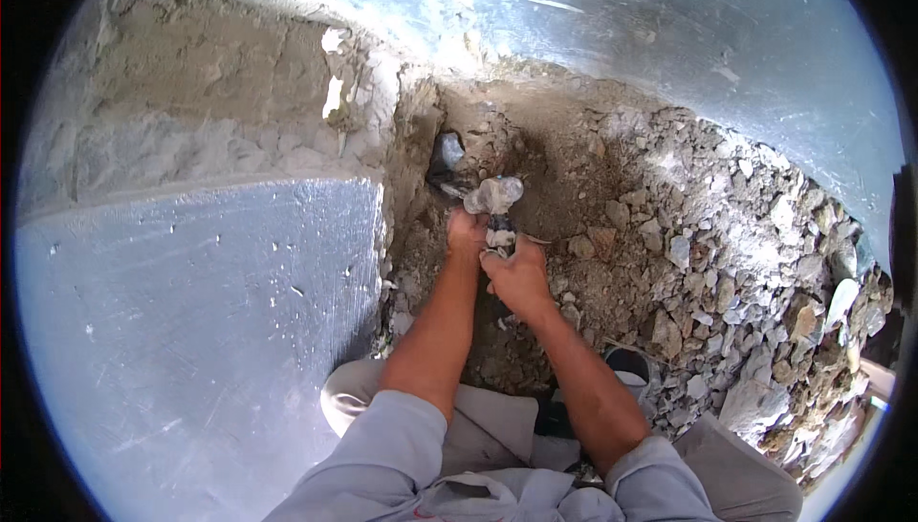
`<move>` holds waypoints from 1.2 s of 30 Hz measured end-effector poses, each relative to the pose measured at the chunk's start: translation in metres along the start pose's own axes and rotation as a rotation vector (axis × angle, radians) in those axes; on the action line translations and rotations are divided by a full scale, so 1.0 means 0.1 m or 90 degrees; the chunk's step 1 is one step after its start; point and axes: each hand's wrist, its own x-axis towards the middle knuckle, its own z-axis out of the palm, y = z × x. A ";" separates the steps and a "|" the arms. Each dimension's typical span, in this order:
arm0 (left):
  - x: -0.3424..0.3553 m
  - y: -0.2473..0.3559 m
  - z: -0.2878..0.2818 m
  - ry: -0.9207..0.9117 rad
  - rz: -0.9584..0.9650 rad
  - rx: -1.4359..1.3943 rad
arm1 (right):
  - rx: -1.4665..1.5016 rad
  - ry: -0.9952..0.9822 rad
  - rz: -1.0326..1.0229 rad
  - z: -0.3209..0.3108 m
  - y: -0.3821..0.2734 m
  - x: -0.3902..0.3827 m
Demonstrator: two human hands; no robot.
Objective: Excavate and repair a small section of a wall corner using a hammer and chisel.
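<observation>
My right hand (519,278) is closed around the dark, dust-covered handle of a short hammer (493,195). The hammer's pale, rounded head lies just beyond both hands, over the dug-out hollow. Close beside it on the left, my left hand (467,231) has its fingers curled in. What it grips is mostly hidden by the hand and the hammer head. A bluish-grey lump (447,152) sits farther in, against the broken wall edge; whether it is stone or metal I cannot tell.
Loose rubble (708,264) is heaped on the right. A smooth grey slab (201,321) with a broken edge borders the hollow at left, with a rough ledge (220,73) beyond. A shiny grey surface (669,15) curves across the far side. My shoe (627,365) is by the rubble.
</observation>
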 end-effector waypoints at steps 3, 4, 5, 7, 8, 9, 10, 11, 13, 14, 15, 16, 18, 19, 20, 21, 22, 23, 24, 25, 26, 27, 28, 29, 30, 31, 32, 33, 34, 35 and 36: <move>0.02 -0.09 0.23 0.016 -0.005 -0.021 | -0.037 0.091 -0.191 -0.14 0.04 -0.14; 0.03 -0.03 0.27 0.018 -0.002 -0.042 | -0.038 0.088 -0.189 -0.18 -0.10 -0.23; 0.02 0.06 0.27 0.011 0.006 -0.066 | 0.002 0.131 -0.283 -0.21 -0.36 -0.35; 0.02 0.20 0.28 -0.018 0.003 -0.141 | 0.046 0.166 -0.369 -0.28 -0.61 -0.51; 0.03 0.26 0.29 -0.013 0.012 -0.141 | 0.037 0.204 -0.429 -0.33 -0.67 -0.55; 0.02 0.16 0.36 -0.010 0.005 -0.128 | 0.016 0.251 -0.492 -0.41 -0.70 -0.57; 0.04 -0.01 0.43 -0.011 -0.011 -0.115 | 0.004 0.258 -0.493 -0.42 -0.59 -0.48; 0.04 -0.19 0.50 -0.004 -0.044 -0.134 | -0.022 0.215 -0.381 -0.36 -0.34 -0.27; 0.20 -0.17 0.16 -0.103 0.050 0.023 | -0.035 0.108 -0.162 -0.04 0.14 0.17; 0.32 -0.09 -0.14 -0.196 0.144 0.180 | -0.039 0.051 -0.055 0.04 0.17 0.22; 0.44 0.29 -0.39 -0.283 0.260 0.354 | -0.015 0.029 -0.067 0.26 0.05 0.17; 0.43 0.37 -0.45 -0.364 0.353 0.511 | 0.034 -0.004 -0.040 0.21 -0.07 0.04; 0.45 0.43 -0.34 -0.549 -0.228 -0.196 | 0.076 -0.029 -0.008 0.04 -0.27 -0.14; 0.41 0.22 -0.14 -0.550 -0.245 -0.211 | 0.048 0.036 -0.096 -0.15 -0.32 -0.16; 0.26 -0.01 0.05 -0.276 -0.141 -0.187 | 0.017 0.098 -0.175 -0.34 -0.39 -0.25; 0.15 0.08 0.20 -0.009 -0.010 -0.138 | 0.033 0.147 -0.272 -0.38 -0.63 -0.40; 0.08 0.22 0.28 -0.009 0.008 -0.137 | 0.053 0.194 -0.370 -0.41 -0.90 -0.56; 0.04 0.23 0.36 -0.010 0.004 -0.146 | 0.054 0.219 -0.439 -0.54 -1.01 -0.66; 0.02 0.20 0.41 -0.008 -0.002 -0.155 | 0.053 0.246 -0.504 -0.63 -1.03 -0.71; 0.02 0.15 0.46 0.008 -0.001 -0.158 | 0.051 0.243 -0.501 -0.60 -1.01 -0.66; -0.02 0.12 0.47 0.012 -0.001 -0.161 | 0.113 0.334 -0.515 -0.54 -0.96 -0.56; -0.01 0.08 0.49 -0.011 -0.006 -0.146 | 0.183 0.428 -0.532 -0.47 -0.86 -0.44; 0.03 -0.10 0.56 -0.039 -0.030 -0.137 | 0.172 0.313 -0.430 -0.37 -0.23 -0.09; 0.15 0.04 0.43 -0.133 -0.062 -0.182 | 0.182 0.181 -0.317 -0.11 0.28 0.15; 0.18 0.09 0.20 -0.126 -0.056 -0.178 | -0.087 0.054 -0.120 0.04 0.04 0.21; 0.19 0.19 0.11 -0.141 -0.043 -0.142 | 0.066 -0.018 -0.084 0.12 -0.02 0.17; 0.24 0.29 0.08 -0.155 -0.031 -0.107 | 0.071 -0.020 -0.096 0.15 -0.11 0.18; 0.17 0.23 0.18 -0.046 -0.064 -0.120 | 0.038 0.009 -0.101 0.03 -0.12 0.10; 0.19 0.19 0.30 -0.057 -0.029 -0.114 | 0.009 0.044 -0.114 -0.05 -0.21 0.01; 0.15 0.18 0.32 -0.033 -0.006 -0.124 | 0.056 0.043 -0.138 -0.14 -0.27 -0.10; 0.10 0.16 0.31 -0.004 0.015 -0.133 | 0.008 0.090 -0.211 -0.27 -0.44 -0.23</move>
